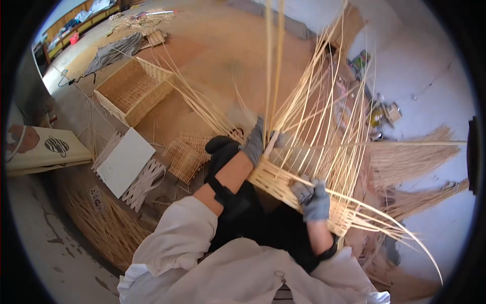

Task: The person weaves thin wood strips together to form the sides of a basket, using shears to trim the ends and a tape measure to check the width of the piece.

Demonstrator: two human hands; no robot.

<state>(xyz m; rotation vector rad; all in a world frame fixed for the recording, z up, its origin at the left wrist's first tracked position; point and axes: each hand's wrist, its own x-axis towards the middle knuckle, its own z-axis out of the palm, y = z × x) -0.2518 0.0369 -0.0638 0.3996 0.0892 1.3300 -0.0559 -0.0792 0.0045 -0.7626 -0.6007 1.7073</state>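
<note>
While the woven basket piece (273, 184) sat between both hands, the gloved right hand (315, 199) was curled closed on its edge; the gloved left hand (254, 142) was at its far corner, closure and hold unclear. Likely light, springy, low slip. Free strips (349, 137) could've snapped; best grip was the dense weave.

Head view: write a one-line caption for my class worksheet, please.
Gloved left hand and right hand at a partly woven piece with long loose strips, a rectangular basket on the floor beyond.
</note>
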